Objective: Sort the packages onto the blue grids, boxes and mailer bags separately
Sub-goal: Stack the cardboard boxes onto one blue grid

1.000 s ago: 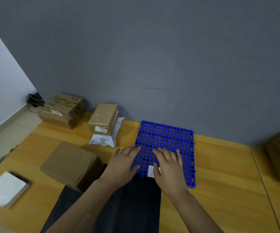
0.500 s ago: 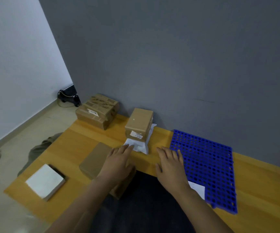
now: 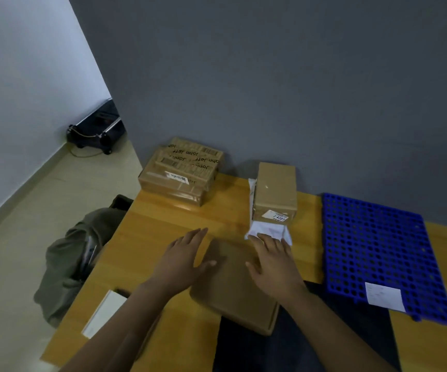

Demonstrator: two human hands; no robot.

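Left hand: left hand has its fingers straight and slightly spread and grasps nothing. It lies over the left edge of the flat cardboard box, with the thumb across the box top.
Right hand: right hand is also flat, fingers straight, with nothing in its grasp. Its palm is over the right part of the flat cardboard box, and its fingertips reach the near edge of the white mailer bag. Whether they press on the bag cannot be told.
Flat box: lies between the two hands on the wooden table, its near end over a dark cloth.
Small box: small cardboard box sits on top of the white mailer bag, beyond the right hand and near the grey wall.
Taped boxes: taped bundle of boxes is at the table's far left corner, well apart from both hands.
Blue grid: blue grid lies to the right of the right hand. It bears no package, only a white paper label at its near edge.
White item: flat white box lies at the table's left edge, beside the left forearm.
Floor: grey-green bundle of cloth lies left of the table.
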